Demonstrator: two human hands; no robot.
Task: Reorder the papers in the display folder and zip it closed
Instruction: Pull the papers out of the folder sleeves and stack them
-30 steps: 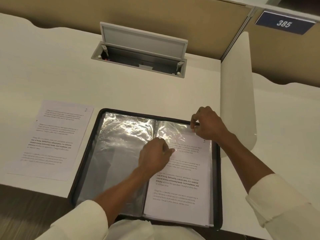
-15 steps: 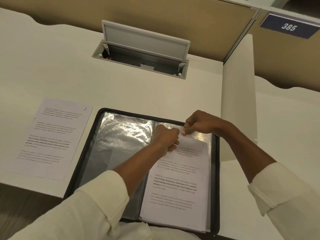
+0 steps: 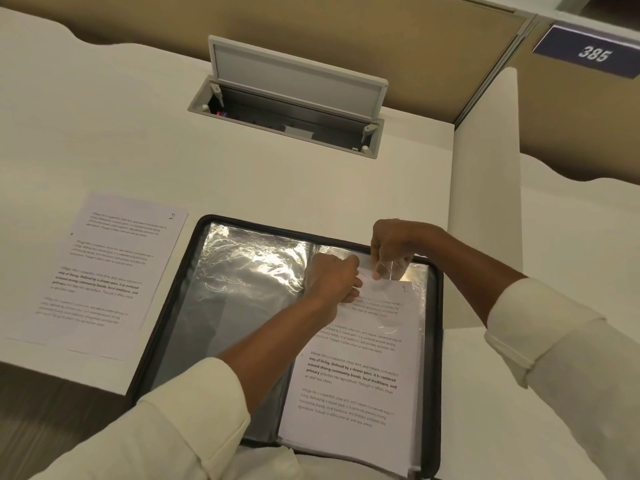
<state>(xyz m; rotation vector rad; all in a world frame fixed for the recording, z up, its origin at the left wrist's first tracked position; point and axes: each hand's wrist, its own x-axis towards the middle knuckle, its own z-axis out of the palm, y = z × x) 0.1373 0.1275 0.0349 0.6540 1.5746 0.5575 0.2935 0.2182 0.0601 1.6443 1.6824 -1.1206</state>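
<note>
A black zip display folder lies open on the desk in front of me. Its left side shows an empty clear sleeve. A printed sheet lies in the right-hand sleeve, over several more sheets. My left hand pinches the top edge of that sheet near the spine. My right hand pinches the clear plastic edge of the sleeve and lifts it just above the sheet's top. Another printed sheet, marked 2, lies flat on the desk left of the folder.
A grey cable box with a raised lid is set into the desk behind the folder. A white divider panel stands at the right, close to the folder's edge. A blue sign reading 385 hangs at the top right.
My left hand moved up from the middle of the page to its top edge. My right hand shifted left and now lifts the sleeve's plastic edge. The view moved slightly.
</note>
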